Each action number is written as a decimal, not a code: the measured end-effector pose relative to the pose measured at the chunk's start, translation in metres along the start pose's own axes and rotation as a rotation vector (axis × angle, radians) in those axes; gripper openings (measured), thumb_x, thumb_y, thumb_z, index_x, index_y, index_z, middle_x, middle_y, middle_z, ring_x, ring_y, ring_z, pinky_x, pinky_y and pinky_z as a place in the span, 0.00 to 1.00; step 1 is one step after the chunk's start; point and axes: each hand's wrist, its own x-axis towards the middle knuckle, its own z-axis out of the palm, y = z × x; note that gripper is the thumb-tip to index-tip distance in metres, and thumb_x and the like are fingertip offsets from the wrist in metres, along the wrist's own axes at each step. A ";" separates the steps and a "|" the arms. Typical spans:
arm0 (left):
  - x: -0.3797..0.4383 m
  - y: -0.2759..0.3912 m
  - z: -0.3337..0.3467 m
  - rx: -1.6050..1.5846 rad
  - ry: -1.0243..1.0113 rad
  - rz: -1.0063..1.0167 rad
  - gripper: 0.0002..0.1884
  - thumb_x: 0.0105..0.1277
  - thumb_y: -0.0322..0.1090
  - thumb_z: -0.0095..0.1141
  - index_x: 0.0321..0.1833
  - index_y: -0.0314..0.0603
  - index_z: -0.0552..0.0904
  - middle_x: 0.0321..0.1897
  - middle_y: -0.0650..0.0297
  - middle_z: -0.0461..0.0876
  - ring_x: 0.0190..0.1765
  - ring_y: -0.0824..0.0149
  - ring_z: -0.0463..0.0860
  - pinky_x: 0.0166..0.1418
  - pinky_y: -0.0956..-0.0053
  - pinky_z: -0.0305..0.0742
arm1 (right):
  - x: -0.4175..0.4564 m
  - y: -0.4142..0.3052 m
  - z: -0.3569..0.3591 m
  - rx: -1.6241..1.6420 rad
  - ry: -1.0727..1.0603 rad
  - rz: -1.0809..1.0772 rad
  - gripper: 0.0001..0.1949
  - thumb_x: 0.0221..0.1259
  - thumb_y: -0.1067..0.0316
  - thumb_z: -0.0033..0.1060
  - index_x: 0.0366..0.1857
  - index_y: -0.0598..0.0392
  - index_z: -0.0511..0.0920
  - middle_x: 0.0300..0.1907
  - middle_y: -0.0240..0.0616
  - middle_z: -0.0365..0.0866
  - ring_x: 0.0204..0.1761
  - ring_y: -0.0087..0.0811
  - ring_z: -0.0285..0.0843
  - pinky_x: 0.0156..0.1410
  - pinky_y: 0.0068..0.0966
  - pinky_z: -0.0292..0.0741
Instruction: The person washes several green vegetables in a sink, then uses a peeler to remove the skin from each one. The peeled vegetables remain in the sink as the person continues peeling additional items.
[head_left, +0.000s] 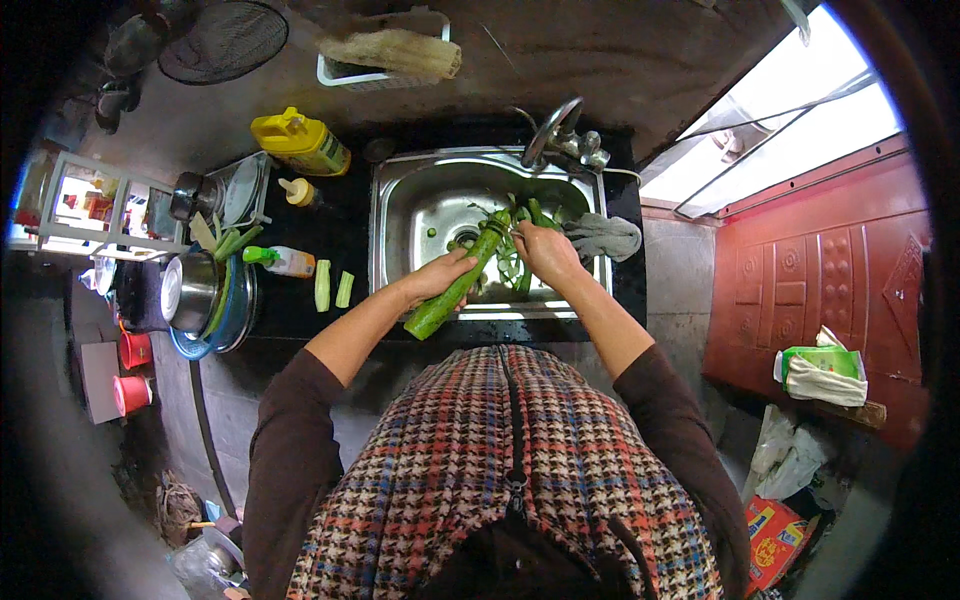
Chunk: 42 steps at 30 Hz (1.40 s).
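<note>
Over the front of a stainless steel sink (405, 225), my left hand (444, 276) grips a long green stem vegetable (439, 311), tilted with its cut end towards me. My right hand (545, 251) is closed at the vegetable's upper right; a small tool seems to be in its fingers, too hidden to identify. Green peelings (508, 262) and more green stalks (541, 214) lie in the sink below and behind. Two pale green peeled pieces, a longer one (322, 285) and a shorter one (345, 289), rest on the black counter left of the sink.
A chrome faucet (555, 135) stands at the back right. A grey cloth (606, 236) hangs over the sink's right rim. To the left are a yellow jug (304, 142), a squeeze bottle (281, 260) and a metal pot (193, 292) beside blue basins (234, 315). A red door (817, 285) is at right.
</note>
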 end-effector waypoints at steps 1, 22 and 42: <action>-0.002 0.002 0.003 0.008 -0.008 0.007 0.20 0.77 0.50 0.42 0.60 0.42 0.66 0.31 0.62 0.75 0.26 0.69 0.79 0.27 0.74 0.78 | 0.000 0.003 0.003 -0.019 -0.009 0.000 0.13 0.68 0.57 0.50 0.39 0.58 0.75 0.30 0.55 0.82 0.36 0.57 0.81 0.42 0.51 0.76; -0.025 -0.004 -0.015 0.440 0.226 0.489 0.27 0.74 0.44 0.51 0.71 0.44 0.61 0.60 0.54 0.70 0.65 0.60 0.70 0.68 0.66 0.63 | -0.010 0.046 0.051 0.793 -0.292 0.426 0.25 0.70 0.45 0.52 0.32 0.61 0.81 0.13 0.32 0.70 0.12 0.22 0.63 0.20 0.24 0.60; 0.030 0.013 -0.015 -1.037 0.213 0.328 0.23 0.74 0.55 0.44 0.48 0.40 0.78 0.34 0.59 0.80 0.32 0.66 0.79 0.36 0.71 0.77 | -0.004 -0.062 -0.013 0.560 -0.060 0.021 0.22 0.65 0.64 0.55 0.60 0.63 0.68 0.40 0.57 0.81 0.40 0.53 0.81 0.48 0.41 0.76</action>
